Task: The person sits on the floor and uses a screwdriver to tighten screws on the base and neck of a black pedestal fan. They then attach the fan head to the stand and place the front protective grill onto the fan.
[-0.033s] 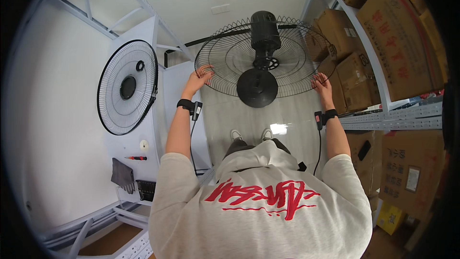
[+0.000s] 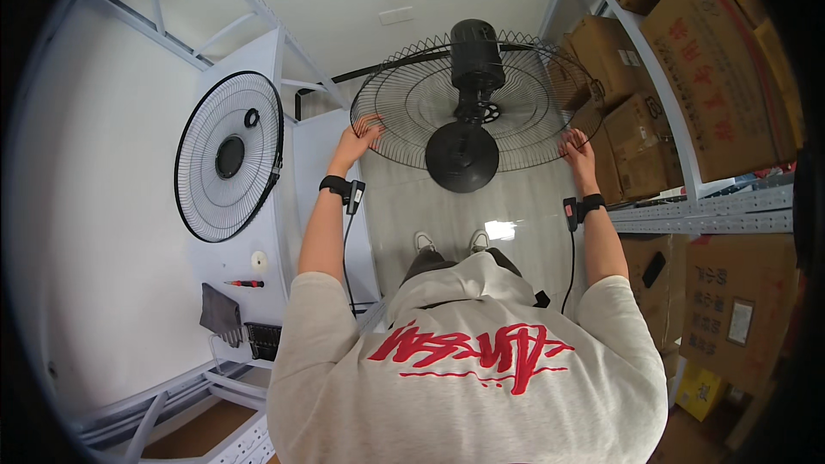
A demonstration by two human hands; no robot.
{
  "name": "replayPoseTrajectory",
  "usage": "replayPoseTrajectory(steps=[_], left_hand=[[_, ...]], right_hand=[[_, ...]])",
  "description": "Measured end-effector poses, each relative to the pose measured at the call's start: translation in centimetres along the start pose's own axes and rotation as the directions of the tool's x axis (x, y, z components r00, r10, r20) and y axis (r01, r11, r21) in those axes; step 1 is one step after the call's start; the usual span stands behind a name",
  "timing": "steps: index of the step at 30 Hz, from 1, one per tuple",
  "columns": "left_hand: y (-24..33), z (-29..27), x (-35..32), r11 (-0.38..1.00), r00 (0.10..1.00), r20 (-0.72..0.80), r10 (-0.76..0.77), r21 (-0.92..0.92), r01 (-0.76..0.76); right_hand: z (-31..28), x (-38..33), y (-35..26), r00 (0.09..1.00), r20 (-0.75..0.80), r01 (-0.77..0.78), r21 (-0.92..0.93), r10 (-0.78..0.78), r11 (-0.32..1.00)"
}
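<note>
A wide black wire fan grille (image 2: 404,133) is held level-ish in front of me, around the fan's stem. My left hand (image 2: 357,144) has its fingers curled on the grille's left rim. On the opposite rim, my right hand (image 2: 579,151) grips the wires in the same way. The black fan motor (image 2: 475,56) rises above the grille at its far side. A round black disc (image 2: 462,158) shows at the near side, partly over the wires. Behind the mesh, a small black ring-shaped part (image 2: 491,112) is partly hidden.
A second fan grille (image 2: 193,155) lies on the white table (image 2: 258,236) to the left. Near it are a red-black screwdriver (image 2: 247,283), grey gloves (image 2: 221,314) and a black case (image 2: 261,340). Shelves with cardboard boxes (image 2: 640,137) line the right side. Wrist straps trail cables.
The grille's near edge has shifted very slightly away from me. Both hands keep their hold, and the motor stays in place.
</note>
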State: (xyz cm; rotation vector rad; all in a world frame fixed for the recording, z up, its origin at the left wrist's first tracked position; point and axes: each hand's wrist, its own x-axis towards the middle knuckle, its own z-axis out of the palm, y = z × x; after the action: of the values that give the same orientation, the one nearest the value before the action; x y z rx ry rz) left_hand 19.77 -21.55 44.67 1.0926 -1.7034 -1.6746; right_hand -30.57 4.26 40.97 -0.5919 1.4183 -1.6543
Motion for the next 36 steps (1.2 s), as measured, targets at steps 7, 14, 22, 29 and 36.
replayPoseTrajectory(steps=[7,14,22,29,36], left_hand=[[-3.1,-1.1,5.6,0.992,0.973,-0.207,0.105,0.095,-0.087],[-2.2,-0.6,8.0,0.995,0.969,-0.23,0.094,-0.003,-0.097],[-2.0,0.3,8.6,0.98,0.932,-0.305,0.197,0.048,-0.191],[-2.2,0.3,9.2,0.984,0.936,-0.312,0.165,-0.006,-0.175],[-2.0,0.9,8.0,0.986,0.941,-0.314,0.129,-0.057,-0.154]], right_hand=[[2.5,3.9,-0.9,0.994,-0.075,-0.088,-0.118,0.08,0.989],[3.4,6.2,-2.7,0.992,-0.083,-0.112,-0.17,0.099,0.979],[3.4,7.8,-3.0,0.991,-0.115,-0.083,-0.083,0.073,0.993],[2.7,8.5,-2.1,0.984,-0.154,-0.109,-0.114,0.091,0.988],[3.1,9.2,-3.4,0.975,-0.206,-0.133,-0.235,0.085,0.963]])
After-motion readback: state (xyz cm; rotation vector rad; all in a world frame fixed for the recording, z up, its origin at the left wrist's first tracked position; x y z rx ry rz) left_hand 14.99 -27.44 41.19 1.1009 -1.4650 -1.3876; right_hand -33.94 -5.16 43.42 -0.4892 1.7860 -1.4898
